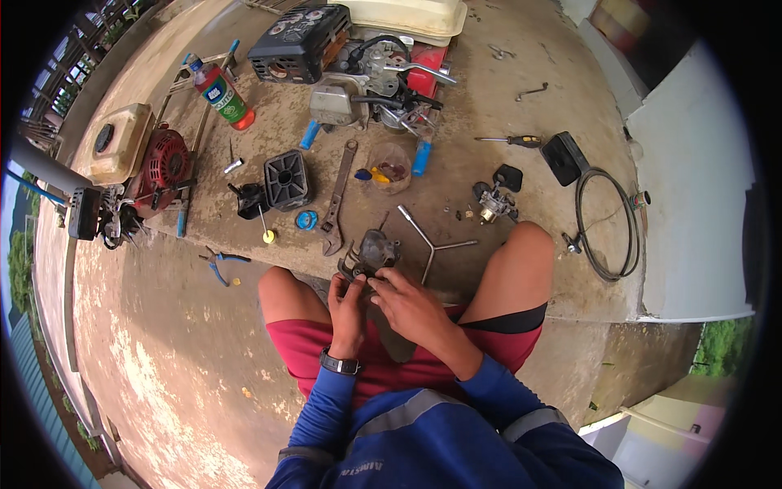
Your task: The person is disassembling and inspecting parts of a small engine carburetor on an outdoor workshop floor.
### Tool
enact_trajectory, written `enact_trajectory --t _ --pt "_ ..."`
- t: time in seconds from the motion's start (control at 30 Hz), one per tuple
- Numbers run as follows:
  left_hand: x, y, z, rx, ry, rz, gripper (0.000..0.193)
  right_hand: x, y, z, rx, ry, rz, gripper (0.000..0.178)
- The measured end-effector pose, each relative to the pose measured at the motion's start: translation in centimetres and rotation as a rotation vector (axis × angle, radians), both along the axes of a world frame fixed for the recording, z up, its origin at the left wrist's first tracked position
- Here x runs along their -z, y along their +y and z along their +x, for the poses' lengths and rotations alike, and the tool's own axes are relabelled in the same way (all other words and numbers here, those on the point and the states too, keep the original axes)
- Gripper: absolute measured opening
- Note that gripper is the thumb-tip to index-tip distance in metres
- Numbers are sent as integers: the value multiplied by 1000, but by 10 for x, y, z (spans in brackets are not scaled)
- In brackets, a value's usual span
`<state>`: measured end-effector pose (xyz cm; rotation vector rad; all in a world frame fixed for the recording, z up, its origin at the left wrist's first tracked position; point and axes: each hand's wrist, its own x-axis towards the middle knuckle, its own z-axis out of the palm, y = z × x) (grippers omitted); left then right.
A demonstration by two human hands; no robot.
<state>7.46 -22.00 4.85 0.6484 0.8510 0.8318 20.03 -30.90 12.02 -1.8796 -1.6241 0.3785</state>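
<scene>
My left hand (348, 306) and my right hand (411, 306) meet between my knees. Their fingers are closed at the near end of a dark metal part (377, 248), which has a rounded body and curved prongs. The left fingers grip it by the prong side. My right fingertips pinch something small beside the left thumb, too hidden to name. Just right of this part lies a three-armed socket wrench (432, 242). An adjustable wrench (337, 200) is to its left, and a clear tub (389, 169) with liquid and a yellow item stands beyond.
A partly dismantled engine (379, 81) stands at the far middle, with a bottle of red liquid (222, 96) to its left. Another red engine (165, 160) sits far left. A carburetor (494, 204), screwdriver (509, 141) and coiled cable (607, 224) lie right. Pliers (220, 265) are below the ledge.
</scene>
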Motion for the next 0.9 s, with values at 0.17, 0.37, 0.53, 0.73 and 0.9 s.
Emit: enact_trajectory --t 0.17,0.37,0.53,0.73,0.9 --pt "40 2 5 -14 22 70 12 5 -9 -1 -121 -45 -245 39" --pt "47 5 4 -9 35 143 14 19 -10 0 -129 -56 -201 34" --pt "40 6 10 7 -84 60 19 8 -11 18 -74 -10 -240 39" --pt "47 9 17 19 -195 54 18 0 -12 22 -55 -27 -277 43" --pt "50 11 16 2 -130 127 16 8 -14 8 -134 -56 -269 39"
